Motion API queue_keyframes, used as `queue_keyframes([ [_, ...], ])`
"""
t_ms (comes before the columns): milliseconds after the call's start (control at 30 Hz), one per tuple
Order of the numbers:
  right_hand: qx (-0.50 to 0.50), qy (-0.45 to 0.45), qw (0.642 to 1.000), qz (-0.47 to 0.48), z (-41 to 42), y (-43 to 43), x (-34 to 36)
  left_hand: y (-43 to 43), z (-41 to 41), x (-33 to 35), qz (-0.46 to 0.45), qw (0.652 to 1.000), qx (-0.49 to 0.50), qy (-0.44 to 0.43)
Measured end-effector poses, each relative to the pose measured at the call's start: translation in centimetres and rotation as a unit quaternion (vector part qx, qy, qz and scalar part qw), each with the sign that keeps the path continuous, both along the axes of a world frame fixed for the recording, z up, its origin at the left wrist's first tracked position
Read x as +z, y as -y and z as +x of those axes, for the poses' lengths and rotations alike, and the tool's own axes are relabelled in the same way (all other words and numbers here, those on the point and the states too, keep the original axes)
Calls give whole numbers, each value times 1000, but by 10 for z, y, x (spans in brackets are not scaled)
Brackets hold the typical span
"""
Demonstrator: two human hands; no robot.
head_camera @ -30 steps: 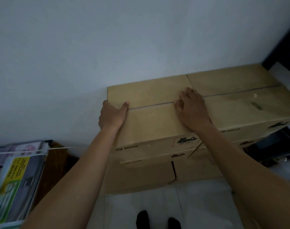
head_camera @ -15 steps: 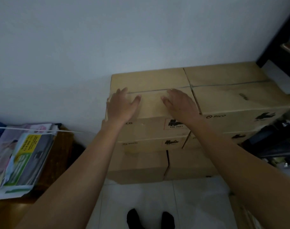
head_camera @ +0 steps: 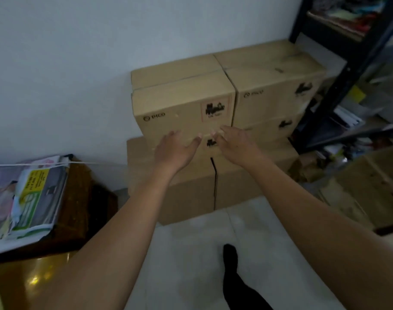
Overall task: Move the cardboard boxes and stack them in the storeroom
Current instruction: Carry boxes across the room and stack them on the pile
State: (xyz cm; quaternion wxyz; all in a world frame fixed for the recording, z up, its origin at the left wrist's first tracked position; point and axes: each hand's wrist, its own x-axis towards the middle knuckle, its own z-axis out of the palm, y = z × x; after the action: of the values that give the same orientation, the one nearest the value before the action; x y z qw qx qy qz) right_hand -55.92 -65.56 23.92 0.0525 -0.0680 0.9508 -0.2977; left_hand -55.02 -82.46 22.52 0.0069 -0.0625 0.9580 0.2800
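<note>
Storeroom, small, cluttered. Layers of brown printed cardboard boxes (head_camera: 184, 101) stacked against plain white wall (head_camera: 79, 63), 12 o'clock. At 2 o'clock, black metal shelving rack (head_camera: 347, 72), shelves crammed with loose white papers (head_camera: 347, 118) and mixed clutter. Large worn cardboard carton (head_camera: 374, 189) at 4 o'clock. Dark brown wooden counter (head_camera: 79, 198) at 8 o'clock, bearing pile of glossy printed leaflets (head_camera: 30, 193). Pale tiled floor (head_camera: 191, 253), dim light.

A: The cardboard boxes (head_camera: 183, 101)?
B: Matt brown card, smooth, printed black.
A: And lower left?
B: The table (head_camera: 34, 280) is glossy varnished wood; the magazines (head_camera: 32, 198) on it, shiny paper.
</note>
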Motion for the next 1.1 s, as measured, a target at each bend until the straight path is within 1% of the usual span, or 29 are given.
queue_keyframes([
  [167,-62,52,996,-25,95,-32,-34,-24,81,-20,-7,995,-54,81],
  [300,-140,109,984,-26,164,-68,-53,-61,134,-32,-6,983,-110,145],
  [400,-184,140,972,-38,207,-97,-57,-96,161,-42,16,974,-134,184],
  [533,-253,161,953,-37,271,-150,-62,-164,198,-51,-10,960,-208,189],
  [667,-316,168,934,-17,333,-221,-70,-247,242,-54,10,942,-269,201],
  [733,-341,168,925,-18,359,-253,-70,-283,261,-57,4,935,-289,206],
  [900,-401,161,901,-40,423,-344,-74,-380,315,-67,3,923,-310,228],
  [1000,-404,164,899,-48,457,-401,-83,-440,346,-77,-15,919,-322,226],
  [1100,-409,167,896,-48,477,-455,-97,-495,366,-94,-12,919,-322,228],
])
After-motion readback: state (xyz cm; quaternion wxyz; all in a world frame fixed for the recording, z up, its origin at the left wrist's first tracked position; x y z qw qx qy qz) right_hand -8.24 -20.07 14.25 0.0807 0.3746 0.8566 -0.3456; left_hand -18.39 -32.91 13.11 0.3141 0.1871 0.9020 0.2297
